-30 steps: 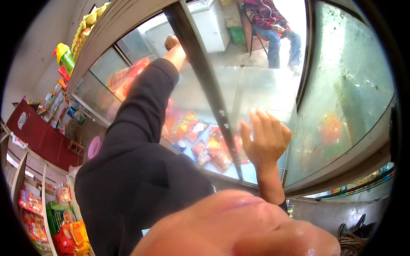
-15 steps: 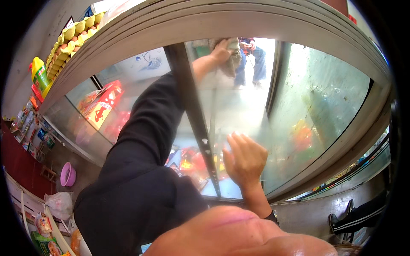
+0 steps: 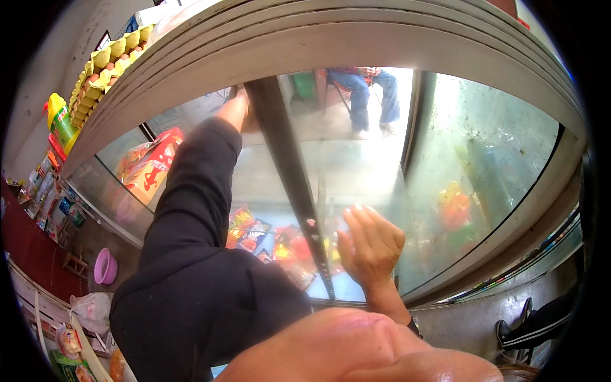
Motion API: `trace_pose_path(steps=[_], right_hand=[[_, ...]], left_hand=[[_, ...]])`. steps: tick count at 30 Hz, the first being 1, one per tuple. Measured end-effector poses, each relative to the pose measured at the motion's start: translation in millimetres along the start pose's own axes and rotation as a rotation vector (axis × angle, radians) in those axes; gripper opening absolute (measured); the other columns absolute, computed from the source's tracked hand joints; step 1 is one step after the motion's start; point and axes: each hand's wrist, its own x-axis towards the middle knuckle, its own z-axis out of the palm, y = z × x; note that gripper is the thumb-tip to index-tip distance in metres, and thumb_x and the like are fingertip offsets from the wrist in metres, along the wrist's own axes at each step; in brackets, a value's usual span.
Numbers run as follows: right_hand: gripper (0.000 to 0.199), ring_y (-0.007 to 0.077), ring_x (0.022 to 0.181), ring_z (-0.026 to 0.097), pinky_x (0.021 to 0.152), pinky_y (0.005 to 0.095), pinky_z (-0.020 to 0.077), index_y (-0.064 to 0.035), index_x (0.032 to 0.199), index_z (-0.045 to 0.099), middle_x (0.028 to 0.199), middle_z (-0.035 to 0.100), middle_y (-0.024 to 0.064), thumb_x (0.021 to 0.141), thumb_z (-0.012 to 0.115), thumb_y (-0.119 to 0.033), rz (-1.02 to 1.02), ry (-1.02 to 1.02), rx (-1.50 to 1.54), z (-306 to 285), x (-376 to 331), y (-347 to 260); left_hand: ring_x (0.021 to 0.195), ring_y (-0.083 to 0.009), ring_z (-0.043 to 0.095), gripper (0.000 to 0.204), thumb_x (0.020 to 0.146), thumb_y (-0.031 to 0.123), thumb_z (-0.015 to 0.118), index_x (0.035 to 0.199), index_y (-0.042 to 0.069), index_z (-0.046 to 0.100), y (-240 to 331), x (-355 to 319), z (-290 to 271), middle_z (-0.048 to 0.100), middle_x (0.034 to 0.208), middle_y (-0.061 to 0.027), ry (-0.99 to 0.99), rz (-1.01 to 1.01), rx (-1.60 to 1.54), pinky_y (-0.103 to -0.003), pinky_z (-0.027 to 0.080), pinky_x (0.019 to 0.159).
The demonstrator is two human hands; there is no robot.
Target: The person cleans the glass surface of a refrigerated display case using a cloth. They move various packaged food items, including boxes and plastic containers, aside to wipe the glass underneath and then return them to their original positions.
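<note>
My left hand (image 3: 238,108) is raised at the far end of my black-sleeved arm, beside the top of a dark upright bar (image 3: 280,140). Most of its fingers are hidden there. A small tan patch of the cleaning cloth (image 3: 252,122) shows between the hand and the bar. My right hand (image 3: 374,247) holds nothing and is close to the glass pane (image 3: 356,172), right of the bar, with its fingers stretched out and the thumb apart. Both hands are at a glass-fronted display cabinet (image 3: 382,48) with a pale frame.
Colourful packets (image 3: 254,235) lie low behind the glass. A red and yellow box (image 3: 153,165) stands at left. Egg trays (image 3: 105,70) and a yellow-green bottle (image 3: 60,121) line the left side. A pink basin (image 3: 105,266) sits on the floor. A seated person's jeans (image 3: 363,95) appear beyond the glass.
My left hand has moved left with the cloth, from right of the dark bar to its left side. My right hand has shifted only slightly downward and right.
</note>
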Motion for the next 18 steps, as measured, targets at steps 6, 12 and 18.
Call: trace_pose_path(steps=[6,12,18], right_hand=[[0.027,0.0162,0.096,0.063,0.081,0.0319,0.0367,-0.0111,0.100,0.070,0.102,0.068,0.0010,0.080,0.064,-0.029,-0.003,0.002,0.004,0.2,0.4,1.5],[0.025,0.0160,0.097,0.062,0.082,0.0315,0.0369,-0.0111,0.098,0.069,0.101,0.067,0.0005,0.079,0.066,-0.027,0.007,0.021,0.048,-1.7,1.1,-2.9],[0.024,0.0162,0.099,0.061,0.081,0.0315,0.0380,-0.0107,0.099,0.067,0.101,0.066,0.0005,0.080,0.066,-0.025,0.010,0.042,0.046,-10.8,3.3,-6.7]], left_hand=[[0.121,-0.0347,0.045,0.043,0.089,0.029,0.048,0.129,0.012,0.047,46.1,-3.9,23.5,0.050,0.128,-0.0172,-0.112,0.145,-0.490,-0.047,0.034,0.105],[0.120,-0.0343,0.047,0.041,0.091,0.029,0.047,0.127,0.011,0.049,107.5,-31.8,39.2,0.052,0.126,-0.0168,-0.244,0.040,-1.564,-0.047,0.035,0.105],[0.118,-0.0339,0.048,0.039,0.092,0.030,0.045,0.125,0.010,0.051,152.8,-94.8,-13.8,0.054,0.124,-0.0164,-0.347,0.215,-2.110,-0.047,0.036,0.104]])
